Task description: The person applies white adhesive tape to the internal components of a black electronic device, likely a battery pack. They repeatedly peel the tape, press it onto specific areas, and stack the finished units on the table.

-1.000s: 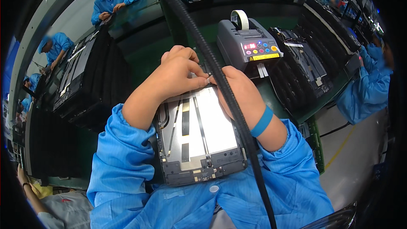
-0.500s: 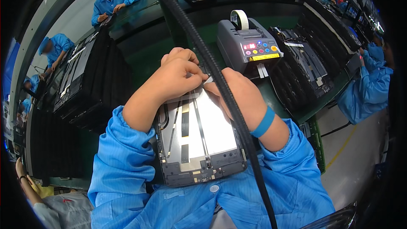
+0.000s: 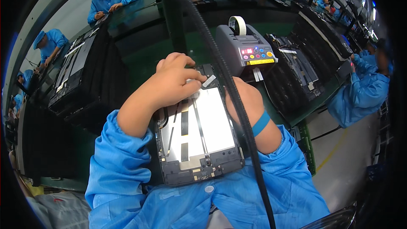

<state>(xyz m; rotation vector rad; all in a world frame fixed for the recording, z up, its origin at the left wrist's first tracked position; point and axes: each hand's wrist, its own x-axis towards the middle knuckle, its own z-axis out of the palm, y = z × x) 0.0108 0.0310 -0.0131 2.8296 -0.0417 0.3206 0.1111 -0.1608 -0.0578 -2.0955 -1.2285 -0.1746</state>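
An opened tablet (image 3: 216, 131) lies in front of me, with a bright silver back plate, dark ribbon cables and black modules at its near end. My left hand (image 3: 176, 78) rests over its far left part, fingers curled and thumb close to the index finger; whatever is between them is hidden. Just beside those fingertips, a short whitish strip of tape (image 3: 209, 81) sits on the dark far end. Along the tablet's right edge is my right hand (image 3: 248, 101), wearing a blue wristband (image 3: 261, 123). A black cable crosses in front of it, and its fingertips are hidden.
A grey tape dispenser (image 3: 243, 46) with a pale roll stands beyond my right hand, cut strips at its front. Stacked tablets in black trays stand left (image 3: 80, 68) and right (image 3: 296, 63). The black braided cable (image 3: 224, 68) hangs across my view. Co-workers in blue sit around.
My right hand has drawn back from the tablet's far end to its right edge. The tape strip there is now uncovered. My left hand stays over the far left part, its fingers slightly shifted.
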